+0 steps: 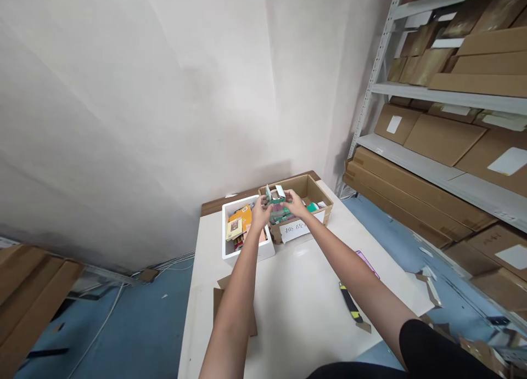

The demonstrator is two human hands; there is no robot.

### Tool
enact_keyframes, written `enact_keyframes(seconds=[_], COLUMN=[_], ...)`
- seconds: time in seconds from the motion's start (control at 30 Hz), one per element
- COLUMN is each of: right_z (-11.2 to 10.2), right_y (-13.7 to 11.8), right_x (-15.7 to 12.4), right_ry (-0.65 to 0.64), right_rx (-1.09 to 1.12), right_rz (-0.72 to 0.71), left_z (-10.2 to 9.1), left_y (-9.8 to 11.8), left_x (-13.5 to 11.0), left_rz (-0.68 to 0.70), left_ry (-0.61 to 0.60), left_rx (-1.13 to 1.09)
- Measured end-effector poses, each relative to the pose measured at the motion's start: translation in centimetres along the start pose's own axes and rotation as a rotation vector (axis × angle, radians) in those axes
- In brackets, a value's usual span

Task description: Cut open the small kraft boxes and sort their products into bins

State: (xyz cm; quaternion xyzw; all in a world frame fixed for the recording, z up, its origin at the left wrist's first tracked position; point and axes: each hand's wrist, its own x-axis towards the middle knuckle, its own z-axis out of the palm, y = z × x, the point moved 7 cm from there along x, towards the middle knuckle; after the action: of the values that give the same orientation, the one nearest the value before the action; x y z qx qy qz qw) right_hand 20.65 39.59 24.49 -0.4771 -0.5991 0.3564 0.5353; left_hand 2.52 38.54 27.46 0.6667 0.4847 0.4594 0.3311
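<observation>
One black sleeve (436,340) lies nearest, while the left hand (260,214) and right hand (295,204) grasp a small box (276,200), flaps (280,191) unclosed, not yet set down.

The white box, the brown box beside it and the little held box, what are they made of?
White box: probably foam, matte, with thick walls.
Brown box: looks like cardboard, dull brown, thin-walled.
Little box: maybe thin card, since flaps stick up; finish too small to judge.
</observation>
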Motion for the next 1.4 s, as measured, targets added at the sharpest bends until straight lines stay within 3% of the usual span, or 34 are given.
enact_keyframes(seconds=[0.07, 0.17, 0.27, 0.37, 0.53, 0.67, 0.9, 1.0, 1.07, 1.17, 1.3, 1.4], right_z=[-0.7, -1.6, -1.3, 1.1, 8.1, 15.2, 29.5, 33.0, 33.3, 31.8, 28.1, 23.8], right_y=[-0.3, 0.4, 1.5, 2.3, 2.8, 3.3, 5.5, 7.1, 8.3, 10.0, 10.9, 9.9], right_x=[2.2, 2.9, 0.7, -3.3, -11.2, -17.9, -30.1, -34.5, -36.9, -39.7, -41.4, -41.4], right_ry=[-0.004, -0.006, -0.013, -0.092, -0.298, -0.425, -0.519, -0.626, -0.666, -0.680, -0.577, -0.435], right_rx=[-0.010, -0.078, -0.190, -0.231, -0.317, -0.330, -0.223, -0.383, -0.553, -0.749, -0.813, -0.763], right_rz=[0.007, 0.027, 0.032, -0.006, -0.022, 0.029, 0.076, 0.089, 0.099, 0.129, 0.136, 0.073], left_z=[-0.9, -2.8, -4.7, -6.7, -10.5, -12.4, -13.9, -15.1, -15.6, -15.2, -13.2, -11.0], left_y=[0.1, -1.5, -4.5, -8.1, -14.3, -18.3, -23.4, -24.6, -25.3, -25.7, -24.3, -21.6], left_x=[1.5, 0.6, -3.4, -8.5, -17.4, -25.1, -38.1, -41.8, -43.6, -45.2, -45.0, -43.7], left_rz=[-0.010, -0.040, -0.089, -0.153, -0.285, -0.358, -0.415, -0.362, -0.344, -0.292, -0.218, -0.154], left_ry=[0.017, 0.091, 0.129, 0.107, 0.063, 0.006, -0.300, -0.342, -0.354, -0.350, -0.269, -0.226], left_rx=[0.029, 0.073, 0.065, 0.078, 0.097, 0.143, 0.415, 0.508, 0.550, 0.592, 0.559, 0.504])
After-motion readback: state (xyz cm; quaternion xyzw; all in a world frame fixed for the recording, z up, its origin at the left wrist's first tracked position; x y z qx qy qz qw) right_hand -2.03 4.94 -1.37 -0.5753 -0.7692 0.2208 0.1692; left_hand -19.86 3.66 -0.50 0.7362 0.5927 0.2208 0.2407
